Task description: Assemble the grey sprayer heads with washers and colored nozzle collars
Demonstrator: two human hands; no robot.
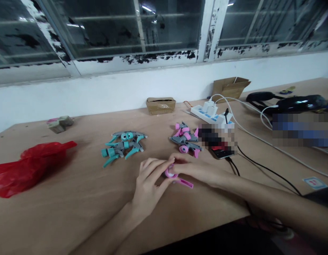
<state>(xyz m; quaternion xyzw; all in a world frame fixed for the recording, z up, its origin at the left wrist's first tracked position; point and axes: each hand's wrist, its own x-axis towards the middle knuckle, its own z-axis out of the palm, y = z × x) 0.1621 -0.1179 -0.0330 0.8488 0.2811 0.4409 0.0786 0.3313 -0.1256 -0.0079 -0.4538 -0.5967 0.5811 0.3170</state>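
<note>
My left hand (150, 182) and my right hand (185, 165) meet over the table, both closed around one pink trigger sprayer head (171, 172). Its round pink collar faces up toward me, and the pink trigger lever sticks out to the lower right. The fingers hide most of its body. Just beyond my hands lies a cluster of pink and grey trigger sprayer heads (185, 138). To the left sits a group of teal and grey trigger sprayer heads (124, 144).
A red plastic bag (38, 166) lies at the left. Against the wall stand a small cardboard box (161, 106) and an open carton (229, 88). A power strip (203, 113), a phone (222, 152) and cables spread across the right side of the wooden table (86, 205).
</note>
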